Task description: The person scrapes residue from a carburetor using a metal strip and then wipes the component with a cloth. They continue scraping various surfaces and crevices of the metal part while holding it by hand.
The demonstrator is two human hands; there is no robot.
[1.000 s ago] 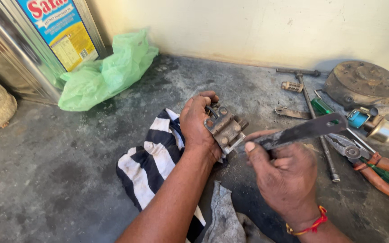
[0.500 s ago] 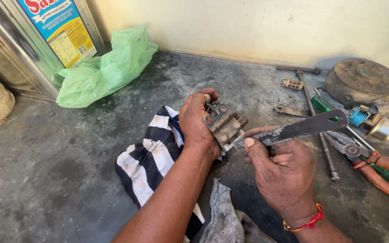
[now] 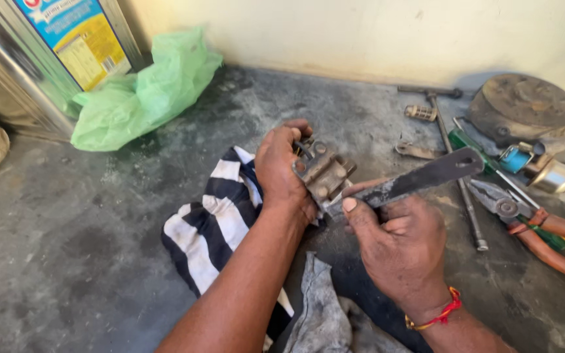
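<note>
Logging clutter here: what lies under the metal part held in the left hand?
Under the metal part in the left hand lies a black-and-white striped cloth on the grey floor. The forearm covers part of the cloth, so anything beneath there is hidden.

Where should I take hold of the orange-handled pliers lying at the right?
Take the pliers by the two orange handles, coming from above at the right. They lie flat on the floor with handles trailing toward the right edge, while the steel jaws end sits crowded by the green screwdriver and the long rod.

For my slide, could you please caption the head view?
Left hand grips a metal part; right hand presses a flat blade against it.
</note>
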